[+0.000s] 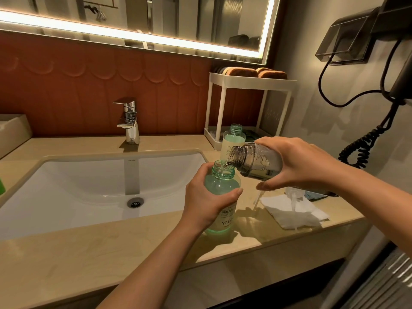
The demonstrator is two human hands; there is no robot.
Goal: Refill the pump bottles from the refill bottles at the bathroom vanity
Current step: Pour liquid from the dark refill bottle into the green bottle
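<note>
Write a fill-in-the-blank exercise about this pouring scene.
1. The left hand holds the green bottle ____, mouth up.
2. The right hand holds the clear bottle ____, pouring into the green one.
3. The pump head lies ____ the white tissue.

Missing words: upright; tilted; on

Lighting is warm and moderate. The main source is the lit strip around the mirror (133,34), which glares to white. Soft shadows fall on the surface (66,253) beneath the arms. Wide-angle distortion bends the edges. Lower right corner is blurred; detail slightly soft overall.
</note>
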